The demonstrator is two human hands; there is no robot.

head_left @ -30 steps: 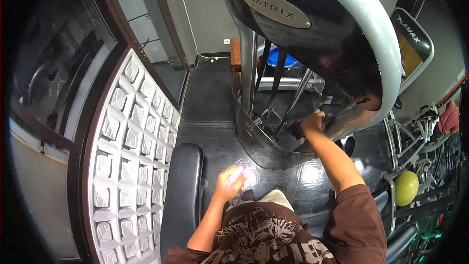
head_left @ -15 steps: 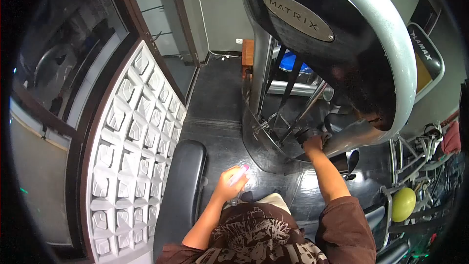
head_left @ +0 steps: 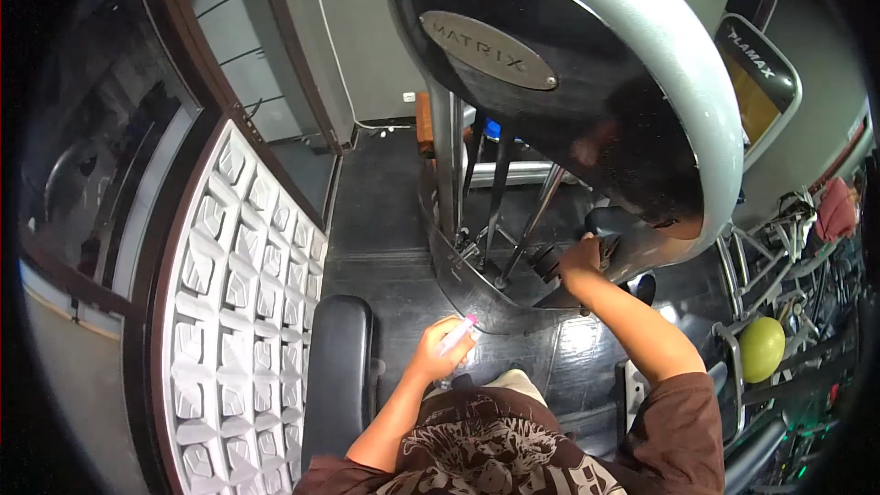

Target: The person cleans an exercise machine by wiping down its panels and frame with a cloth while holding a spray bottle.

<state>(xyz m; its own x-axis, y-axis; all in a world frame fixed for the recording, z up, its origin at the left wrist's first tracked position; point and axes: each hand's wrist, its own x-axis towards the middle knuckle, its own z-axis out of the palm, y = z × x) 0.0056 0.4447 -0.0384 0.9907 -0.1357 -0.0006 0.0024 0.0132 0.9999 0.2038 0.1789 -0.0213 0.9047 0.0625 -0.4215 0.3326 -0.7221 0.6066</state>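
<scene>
My left hand (head_left: 438, 350) is closed around a slim pale bottle with a pink cap (head_left: 456, 335), held in front of my body above the dark floor. Stretched forward, my right hand (head_left: 579, 263) is at the lower inner side of a grey and black Matrix weight machine (head_left: 541, 128). Its fingers are curled, and a dark, crumpled-looking patch (head_left: 607, 249) shows beside them. What they grip is too dark to make out. Close to that hand are the black weight plates (head_left: 547, 261) and a slanted metal rod (head_left: 536, 220).
A black padded bench (head_left: 341, 376) stands at my left, before a white patterned wall panel (head_left: 243, 284). To the right are a yellow-green ball (head_left: 762, 349), metal racks and a red cloth (head_left: 834, 209). A Plamax machine (head_left: 752, 73) stands behind.
The view has shifted, so the machine appears further left. My right hand has moved slightly up along the machine's inner side. My left hand still holds the bottle.
</scene>
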